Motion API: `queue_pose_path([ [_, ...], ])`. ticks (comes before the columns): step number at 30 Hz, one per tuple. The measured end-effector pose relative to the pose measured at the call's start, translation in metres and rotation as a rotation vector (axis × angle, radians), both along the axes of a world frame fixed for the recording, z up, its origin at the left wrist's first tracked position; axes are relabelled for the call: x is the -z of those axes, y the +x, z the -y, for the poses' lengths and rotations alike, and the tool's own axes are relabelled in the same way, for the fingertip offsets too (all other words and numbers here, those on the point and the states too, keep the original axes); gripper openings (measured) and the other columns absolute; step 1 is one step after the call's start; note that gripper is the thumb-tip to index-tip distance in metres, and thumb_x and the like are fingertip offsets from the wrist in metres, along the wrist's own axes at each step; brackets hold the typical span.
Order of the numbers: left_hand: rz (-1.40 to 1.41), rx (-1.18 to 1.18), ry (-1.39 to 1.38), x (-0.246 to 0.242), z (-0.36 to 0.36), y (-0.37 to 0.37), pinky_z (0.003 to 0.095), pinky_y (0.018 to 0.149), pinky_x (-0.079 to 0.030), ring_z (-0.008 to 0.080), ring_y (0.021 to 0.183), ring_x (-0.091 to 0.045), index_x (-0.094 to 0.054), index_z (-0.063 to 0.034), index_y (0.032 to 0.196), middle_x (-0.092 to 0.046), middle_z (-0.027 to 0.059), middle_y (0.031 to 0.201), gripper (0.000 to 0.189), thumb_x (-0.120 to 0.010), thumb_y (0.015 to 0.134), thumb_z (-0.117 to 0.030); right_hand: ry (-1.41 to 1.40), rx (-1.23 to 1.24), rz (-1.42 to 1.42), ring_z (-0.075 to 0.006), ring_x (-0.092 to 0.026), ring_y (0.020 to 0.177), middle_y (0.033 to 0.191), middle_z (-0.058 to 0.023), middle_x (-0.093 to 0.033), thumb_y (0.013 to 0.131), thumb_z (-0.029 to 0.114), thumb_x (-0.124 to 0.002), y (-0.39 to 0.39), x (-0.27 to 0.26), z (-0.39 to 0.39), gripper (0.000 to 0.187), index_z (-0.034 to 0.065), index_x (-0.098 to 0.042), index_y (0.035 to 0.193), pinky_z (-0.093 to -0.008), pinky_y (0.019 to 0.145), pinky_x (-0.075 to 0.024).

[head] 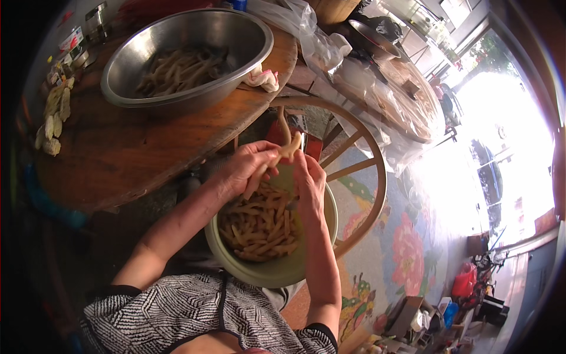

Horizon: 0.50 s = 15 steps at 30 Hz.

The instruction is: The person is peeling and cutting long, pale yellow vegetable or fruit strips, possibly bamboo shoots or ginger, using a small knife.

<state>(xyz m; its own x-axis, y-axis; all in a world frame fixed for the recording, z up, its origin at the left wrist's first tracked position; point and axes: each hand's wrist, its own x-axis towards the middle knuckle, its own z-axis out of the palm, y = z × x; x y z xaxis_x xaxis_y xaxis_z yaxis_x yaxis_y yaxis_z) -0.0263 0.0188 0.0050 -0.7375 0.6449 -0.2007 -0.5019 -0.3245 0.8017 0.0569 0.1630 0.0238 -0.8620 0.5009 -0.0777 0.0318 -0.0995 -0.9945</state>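
Observation:
A pale chicken foot (289,149) is gripped by my left hand (254,166), its shank pointing down toward my wrist. At the toe end, the fingertips of my right hand (311,177) pinch the same foot. A thin bright sliver shows just above the right fingertips; I cannot tell whether it is a blade or something behind. Both hands are over a pale green plastic basin (274,276) at my lap. Many more chicken feet (261,230) lie heaped inside it, partly covered by my hands and forearms.
A large steel bowl (239,84) holding more pale feet stands on a wooden table (132,150). Beside it lie a crumpled cloth (261,78) and corn cobs (55,119). A round wooden rail with spokes (382,177) curves right of the basin. Plastic sheeting covers another table (389,97).

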Motion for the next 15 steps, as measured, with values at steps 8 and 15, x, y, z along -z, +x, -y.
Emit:
queue_pose_path([
  [8,-0.083,0.291,-0.134,-0.009,-0.002,0.016,0.0231,0.057,-0.051,0.0075,0.071,-0.061,-0.062,-0.0019,0.110,-0.064,0.0011,0.083,0.021,-0.054,0.097,-0.016,-0.200,0.012,-0.180,-0.0003,-0.038,0.053,0.066,0.0069,-0.052,0.093,0.024,-0.064,0.001,0.009,-0.021,0.022,0.0030,-0.064,0.089,-0.0187,0.045,-0.0271],
  [15,-0.134,-0.028,-0.081,0.003,-0.001,-0.001,0.0186,0.057,-0.042,0.0055,0.067,-0.056,-0.061,-0.0015,0.113,-0.063,0.0010,0.080,0.027,-0.051,0.097,-0.020,0.121,-0.021,-0.022,-0.0050,-0.044,0.060,0.069,0.0045,-0.052,0.100,0.030,-0.051,0.000,0.033,-0.002,0.033,0.0008,-0.062,0.090,-0.0251,0.048,-0.0359],
])
